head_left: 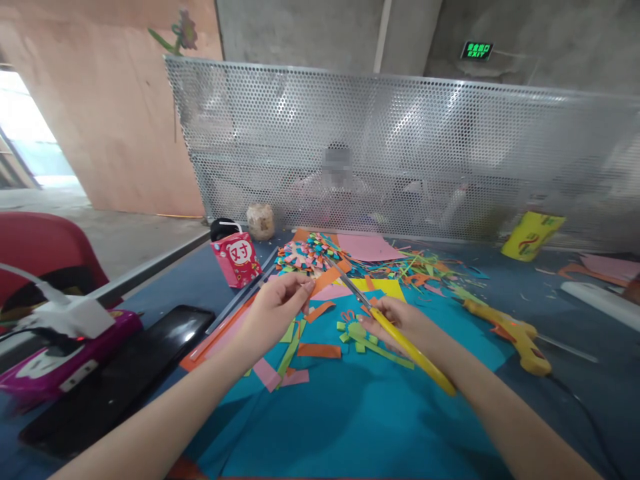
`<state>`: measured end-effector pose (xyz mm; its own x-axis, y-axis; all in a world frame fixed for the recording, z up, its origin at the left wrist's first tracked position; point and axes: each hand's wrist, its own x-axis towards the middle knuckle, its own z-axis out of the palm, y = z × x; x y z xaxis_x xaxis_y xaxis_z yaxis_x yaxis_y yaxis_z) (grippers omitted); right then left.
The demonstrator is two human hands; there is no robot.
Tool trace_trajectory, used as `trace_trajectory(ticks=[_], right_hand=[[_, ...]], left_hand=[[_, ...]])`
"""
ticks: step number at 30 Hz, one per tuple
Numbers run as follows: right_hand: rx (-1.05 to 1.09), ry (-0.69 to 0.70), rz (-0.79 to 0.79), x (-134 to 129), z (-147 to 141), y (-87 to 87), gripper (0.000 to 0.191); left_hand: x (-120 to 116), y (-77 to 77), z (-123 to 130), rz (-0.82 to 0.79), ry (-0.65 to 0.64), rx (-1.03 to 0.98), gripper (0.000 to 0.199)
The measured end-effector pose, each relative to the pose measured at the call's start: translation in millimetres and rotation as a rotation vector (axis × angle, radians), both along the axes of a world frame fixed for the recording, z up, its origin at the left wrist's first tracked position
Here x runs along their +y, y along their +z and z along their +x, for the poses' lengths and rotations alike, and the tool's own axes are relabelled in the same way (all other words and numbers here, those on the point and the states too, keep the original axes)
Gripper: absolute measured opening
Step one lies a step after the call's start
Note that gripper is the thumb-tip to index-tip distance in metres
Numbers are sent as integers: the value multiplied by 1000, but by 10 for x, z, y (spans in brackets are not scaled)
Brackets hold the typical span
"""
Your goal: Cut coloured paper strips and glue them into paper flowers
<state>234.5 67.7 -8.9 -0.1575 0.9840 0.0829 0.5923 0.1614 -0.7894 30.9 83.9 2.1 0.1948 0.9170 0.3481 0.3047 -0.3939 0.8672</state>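
My left hand (283, 300) pinches the near end of an orange paper strip (331, 275) between thumb and fingers. In my right hand (400, 323) is a pair of yellow-handled scissors (411, 345), its metal blades pointing up and left to the strip's far end. Whether the blades touch the paper I cannot tell. Below the hands, a green paper flower shape (356, 330) with small tabs lies on blue paper (370, 407). Beside it are an orange paper piece (319, 351) and several green and pink strips.
Behind the hands are heaped paper scraps (300, 255) and a pink sheet (367, 247). A red drink carton (237, 259), a phone (120, 380) and a purple power strip (70, 360) stand left. On the right lies a yellow glue gun (510, 333). A perforated metal screen (400, 153) closes the back.
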Motion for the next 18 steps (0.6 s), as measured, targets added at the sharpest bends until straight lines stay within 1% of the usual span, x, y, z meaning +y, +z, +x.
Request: trace_trajectory(ticks=[6,11,14,18], right_hand=[[6,-26,-2,-5,-13,8,33],[-4,-91,-17,-80,-54,68,32],[-48,-97,-70,-102,-78,116,31],[-94,-169,-202,-86,-90,188,33]], left_hand=[[5,-9,0,10,9,11,20],[0,-9,5,-9,-9,-4,20],[11,-7,0,2,-3,5,20],[32,-18,-8,0,-6,-5,20]])
